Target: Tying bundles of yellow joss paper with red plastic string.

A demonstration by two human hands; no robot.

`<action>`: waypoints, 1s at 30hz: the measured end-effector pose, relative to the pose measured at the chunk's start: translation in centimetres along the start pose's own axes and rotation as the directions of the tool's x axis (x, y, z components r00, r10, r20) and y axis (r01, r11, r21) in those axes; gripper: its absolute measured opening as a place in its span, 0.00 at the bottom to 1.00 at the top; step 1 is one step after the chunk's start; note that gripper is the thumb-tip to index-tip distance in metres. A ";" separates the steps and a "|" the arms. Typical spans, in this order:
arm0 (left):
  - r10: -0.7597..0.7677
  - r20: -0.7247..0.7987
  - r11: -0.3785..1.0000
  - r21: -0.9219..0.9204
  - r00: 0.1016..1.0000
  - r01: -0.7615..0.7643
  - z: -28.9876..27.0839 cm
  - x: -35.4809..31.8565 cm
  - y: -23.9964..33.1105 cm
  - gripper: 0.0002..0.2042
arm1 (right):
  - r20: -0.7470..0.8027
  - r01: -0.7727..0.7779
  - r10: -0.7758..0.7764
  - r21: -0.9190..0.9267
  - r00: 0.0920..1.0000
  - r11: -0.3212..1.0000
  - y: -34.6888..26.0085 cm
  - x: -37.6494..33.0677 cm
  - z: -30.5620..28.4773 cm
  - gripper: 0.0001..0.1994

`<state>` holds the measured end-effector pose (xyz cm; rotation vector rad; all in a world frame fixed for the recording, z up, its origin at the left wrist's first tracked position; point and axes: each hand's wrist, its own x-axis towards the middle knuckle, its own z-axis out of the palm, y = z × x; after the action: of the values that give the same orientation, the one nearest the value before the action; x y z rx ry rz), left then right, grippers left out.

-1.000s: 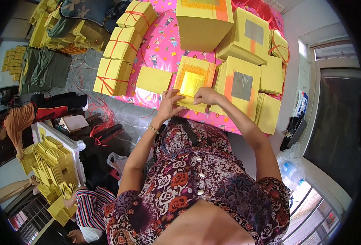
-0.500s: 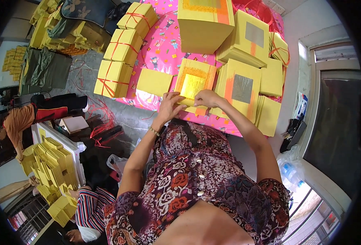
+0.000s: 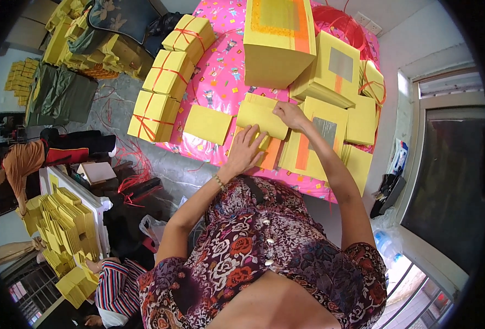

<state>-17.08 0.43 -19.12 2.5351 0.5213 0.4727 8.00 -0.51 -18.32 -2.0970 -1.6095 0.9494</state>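
Near the table's front edge, a yellow paper sheet (image 3: 260, 116) lies bent over, its plain side up and its near edge curved. My right hand (image 3: 290, 115) is closed at the sheet's right end, fingers curled on it. Spread fingers of my left hand (image 3: 245, 149) rest at the sheet's near edge. Under it shows paper with an orange band (image 3: 271, 152). Left of my left hand lies a flat plain yellow piece (image 3: 208, 124). Beside my right forearm is a stack of sheets with a silver square (image 3: 324, 133), partly covered by that arm.
The table has a pink printed cover (image 3: 215, 71). Bundles tied with red string (image 3: 153, 116) line its left side; a tall yellow paper stack (image 3: 278, 60) stands at the back. On the left, other people handle folded yellow paper (image 3: 69, 225). A dark-paned door (image 3: 445, 181) is at right.
The sheet has been bent over away from me, hiding its gold patch. My right hand has moved farther from me and slightly right; my left fingers have spread. The whole view has shifted slightly.
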 end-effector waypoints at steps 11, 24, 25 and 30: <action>-0.099 0.119 0.986 0.146 0.988 0.081 1.3 2.6 -1.0 0.34 | -0.217 -0.054 0.014 -0.178 0.976 0.983 0.4 2.3 1.1 0.13; -0.115 0.170 0.986 0.143 0.979 0.091 1.2 3.1 -0.8 0.34 | -0.104 -0.048 0.042 -0.057 0.994 0.997 -0.5 3.0 1.9 0.16; -0.118 0.164 0.984 0.149 0.979 0.093 1.3 3.0 -0.8 0.34 | -0.091 -0.055 0.051 -0.043 0.995 0.998 -0.7 3.0 1.8 0.16; -0.124 0.149 0.984 0.149 0.981 0.102 1.4 2.9 -0.7 0.33 | -0.136 -0.037 0.028 -0.065 0.990 0.997 -0.9 2.8 2.2 0.16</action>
<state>-14.20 1.67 -19.93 2.6311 0.6552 0.1965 6.29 2.17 -20.20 -2.1879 -1.5639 0.7555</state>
